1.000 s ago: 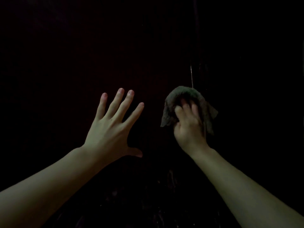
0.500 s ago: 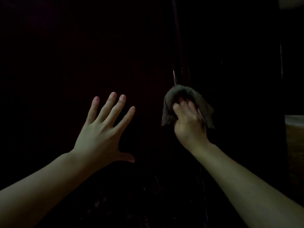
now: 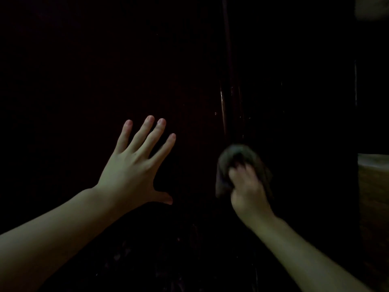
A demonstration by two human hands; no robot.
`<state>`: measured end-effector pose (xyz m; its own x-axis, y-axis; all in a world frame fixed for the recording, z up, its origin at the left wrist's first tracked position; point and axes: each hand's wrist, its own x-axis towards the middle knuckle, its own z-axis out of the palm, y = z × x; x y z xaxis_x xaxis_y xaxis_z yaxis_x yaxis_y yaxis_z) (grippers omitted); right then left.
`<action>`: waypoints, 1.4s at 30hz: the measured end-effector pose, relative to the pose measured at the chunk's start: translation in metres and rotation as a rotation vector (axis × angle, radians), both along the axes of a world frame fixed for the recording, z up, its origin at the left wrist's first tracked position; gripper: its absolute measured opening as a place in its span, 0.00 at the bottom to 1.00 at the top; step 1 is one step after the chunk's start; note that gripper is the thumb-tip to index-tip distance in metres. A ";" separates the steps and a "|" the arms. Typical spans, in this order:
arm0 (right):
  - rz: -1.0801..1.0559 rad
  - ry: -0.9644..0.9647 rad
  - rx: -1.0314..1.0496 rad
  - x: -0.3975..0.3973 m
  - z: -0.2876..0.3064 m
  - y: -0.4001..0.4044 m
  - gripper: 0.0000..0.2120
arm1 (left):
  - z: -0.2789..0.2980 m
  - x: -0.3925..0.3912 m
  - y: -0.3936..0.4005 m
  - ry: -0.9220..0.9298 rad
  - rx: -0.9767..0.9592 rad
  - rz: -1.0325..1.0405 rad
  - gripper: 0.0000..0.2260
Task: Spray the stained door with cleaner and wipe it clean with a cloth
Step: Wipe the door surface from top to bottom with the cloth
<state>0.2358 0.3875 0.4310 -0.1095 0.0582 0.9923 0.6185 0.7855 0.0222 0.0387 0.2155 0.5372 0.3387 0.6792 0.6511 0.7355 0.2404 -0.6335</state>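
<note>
While its fingers curl into a bunched grey-green cloth point(image 3: 242, 163), soft and crumpled, the right hand point(image 3: 247, 190) presses that wad against the dark, glossy wooden door point(image 3: 294, 102), just right of a vertical moulded groove point(image 3: 226, 102) running up from the grip. Unwiped panel lies above and below along that line, so the next stroke probably follows it. The left hand point(image 3: 134, 167), fingers spread flat and straight, braces on the door's left panel, holding nothing.
</note>
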 end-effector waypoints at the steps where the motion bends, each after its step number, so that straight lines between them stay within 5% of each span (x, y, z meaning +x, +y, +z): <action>1: 0.014 0.028 0.026 -0.003 0.038 0.002 0.21 | 0.000 -0.001 0.000 0.005 0.005 -0.003 0.59; 4: 0.021 0.053 -0.047 -0.011 0.127 -0.006 0.19 | 0.001 -0.002 0.001 0.016 0.005 -0.003 0.58; 6: 0.001 0.064 -0.065 -0.014 0.133 -0.010 0.19 | 0.001 -0.002 0.001 0.019 0.000 -0.001 0.58; 9: -0.068 0.043 0.014 -0.019 0.056 -0.013 0.20 | -0.001 -0.003 0.000 0.006 0.006 -0.009 0.57; 13: -0.069 -0.128 -0.098 -0.012 -0.086 -0.031 0.18 | -0.019 -0.001 -0.004 -0.084 0.038 -0.024 0.59; 16: -0.062 -0.199 -0.192 0.003 -0.138 -0.038 0.17 | -0.049 -0.010 -0.023 -0.195 0.103 -0.028 0.59; 19: -0.031 -0.204 -0.230 0.001 -0.113 -0.037 0.20 | -0.065 -0.040 -0.057 -0.293 0.180 0.004 0.57; 25: 0.122 -0.112 -0.077 -0.076 0.027 -0.082 0.20 | -0.066 -0.116 -0.142 -0.403 0.286 0.068 0.43; 28: 0.141 -0.134 -0.036 -0.123 0.003 -0.118 0.16 | -0.075 -0.157 -0.187 -0.402 0.250 0.118 0.35; 34: 0.410 -0.556 -0.056 -0.175 -0.124 -0.174 0.16 | -0.099 -0.211 -0.247 -0.271 0.094 0.229 0.34; 37: 0.409 -0.586 -0.021 -0.196 -0.091 -0.181 0.17 | -0.095 -0.224 -0.265 -0.216 0.030 0.283 0.39; 42: 0.660 -0.352 0.033 -0.260 0.009 -0.225 0.17 | -0.084 -0.239 -0.276 -0.132 -0.043 0.265 0.41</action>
